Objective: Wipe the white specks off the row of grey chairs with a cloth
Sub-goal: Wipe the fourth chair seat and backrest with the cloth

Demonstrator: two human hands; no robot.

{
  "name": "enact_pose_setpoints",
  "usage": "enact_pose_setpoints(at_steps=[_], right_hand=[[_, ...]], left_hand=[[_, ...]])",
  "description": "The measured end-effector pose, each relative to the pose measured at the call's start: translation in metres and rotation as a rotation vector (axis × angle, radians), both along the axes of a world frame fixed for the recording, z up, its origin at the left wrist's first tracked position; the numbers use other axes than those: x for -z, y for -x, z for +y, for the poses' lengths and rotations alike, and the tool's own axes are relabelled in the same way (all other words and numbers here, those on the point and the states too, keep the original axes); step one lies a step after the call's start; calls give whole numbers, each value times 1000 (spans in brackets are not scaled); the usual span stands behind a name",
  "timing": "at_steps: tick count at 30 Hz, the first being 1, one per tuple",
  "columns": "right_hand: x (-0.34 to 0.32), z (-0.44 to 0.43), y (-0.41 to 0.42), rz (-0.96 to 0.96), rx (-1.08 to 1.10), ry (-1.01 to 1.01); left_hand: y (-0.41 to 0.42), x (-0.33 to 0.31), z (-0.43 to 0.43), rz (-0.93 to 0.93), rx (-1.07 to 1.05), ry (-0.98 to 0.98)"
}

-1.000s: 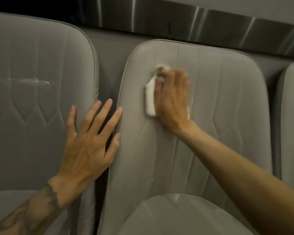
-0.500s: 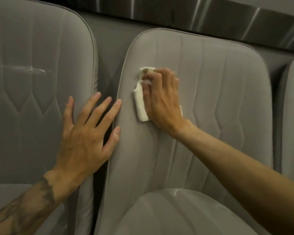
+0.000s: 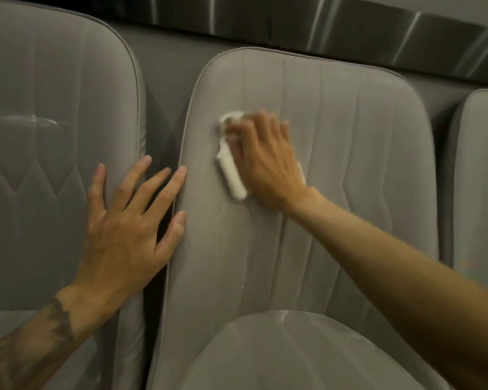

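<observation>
White cloth (image 3: 231,170) near edge of chair (image 3: 350,164)

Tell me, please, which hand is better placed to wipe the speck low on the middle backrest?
Right: the right hand holds the cloth on the middle chair, above the speck; the left hand rests flat, empty.

Dim, flat grey light lies on the middle chair (image 3: 350,178), with dark shadow in the gap (image 3: 164,147) at its left. My right grip (image 3: 265,161) and the cloth (image 3: 232,173) on it smear with motion blur, and above it glare streaks the metal strip (image 3: 406,35).
</observation>
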State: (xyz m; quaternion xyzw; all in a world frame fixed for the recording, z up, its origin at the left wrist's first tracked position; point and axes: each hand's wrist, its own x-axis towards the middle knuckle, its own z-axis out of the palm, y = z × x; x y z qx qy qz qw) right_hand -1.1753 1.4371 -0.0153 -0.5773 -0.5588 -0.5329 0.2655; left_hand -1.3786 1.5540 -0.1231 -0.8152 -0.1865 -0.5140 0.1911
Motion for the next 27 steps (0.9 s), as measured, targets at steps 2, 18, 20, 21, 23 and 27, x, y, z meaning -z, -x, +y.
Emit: enact_pose_setpoints(at_steps=[2, 18, 20, 21, 23, 27], right_hand=[[-28, 9, -12, 35, 105, -146], [60, 1, -25, 211, 63, -257], [106, -1, -9, 236, -3, -188], [132, -7, -2, 208, -41, -110], [166, -26, -4, 62, -99, 86], [137, -42, -36, -87, -48, 142]], left_hand=[[0, 0, 0, 2, -3, -3], [-4, 2, 2, -19, 16, -5], [-5, 3, 4, -28, 18, -10], [-5, 4, 4, -31, 19, -10], [-5, 3, 3, -30, 15, 0], [-4, 2, -1, -18, 2, 12]])
